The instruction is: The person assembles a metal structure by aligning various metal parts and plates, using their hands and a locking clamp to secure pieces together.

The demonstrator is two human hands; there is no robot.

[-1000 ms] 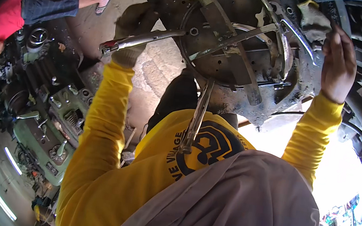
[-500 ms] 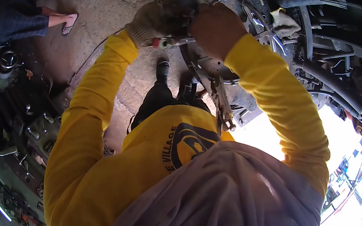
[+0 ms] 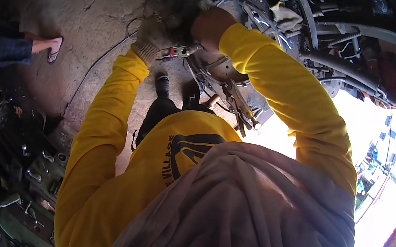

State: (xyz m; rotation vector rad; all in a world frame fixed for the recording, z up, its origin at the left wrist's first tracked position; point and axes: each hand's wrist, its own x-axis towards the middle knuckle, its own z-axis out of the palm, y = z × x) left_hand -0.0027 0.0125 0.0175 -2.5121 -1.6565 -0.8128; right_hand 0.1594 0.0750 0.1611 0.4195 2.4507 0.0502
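Note:
My left hand point(image 3: 153, 33), in a pale knitted work glove, is closed at the side of a dark, blurred object point(image 3: 178, 15) that I cannot make out. My right hand point(image 3: 211, 28), seemingly bare, is curled against the other side of it; its fingertips are hidden. Just below the hands a metal piece with a round eye point(image 3: 184, 51) and a red band point(image 3: 172, 52) juts out. Lower right, locking pliers point(image 3: 241, 108) hang at the edge of a dark metal plate point(image 3: 225, 71) with holes in it.
A dark cord point(image 3: 86, 81) runs over the concrete floor point(image 3: 83, 23) on the left. Someone's sandalled foot point(image 3: 55, 49) is at far left, above dark machinery with metal levers point(image 3: 33, 176). Metal tubes point(image 3: 345, 68) and a crumpled cloth or glove point(image 3: 286, 17) lie upper right.
The whole view has shifted, so the floor, pliers and tubes sit further left. Both hands stay together at the dark object. A pale thing has come into view at the upper left.

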